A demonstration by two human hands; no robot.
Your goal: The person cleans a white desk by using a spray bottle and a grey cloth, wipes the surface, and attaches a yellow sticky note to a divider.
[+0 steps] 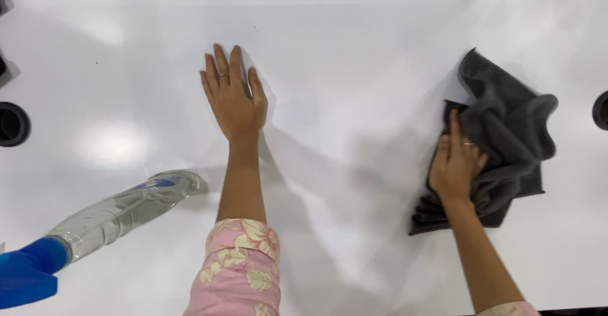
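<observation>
A person leans over a glossy white surface (354, 50), seen from above. The left hand (232, 94) lies flat on the bare top, palm down, fingers spread loosely and holding nothing. The right hand (455, 164) presses down on a crumpled dark grey cloth (506, 139) at the right side of the surface; its fingers lie flat over the folds, pushing rather than pinching.

Wiping well here likely means keeping the palm weighted on the cloth, flattening the bunched folds so more fabric meets the top, and working in overlapping passes — the flat left hand serves as a brace.

A clear plastic spray bottle (126, 211) with a blue trigger head (25, 275) lies on its side at the lower left, well apart from both hands (whether any liquid remains is hard to tell through the glare).

Counted: one cloth, one spray bottle, two hands, two pink floral sleeves (240, 268) — and two dark round openings, one at the left edge (11, 124) and one cut off at the right edge (601, 110).
</observation>
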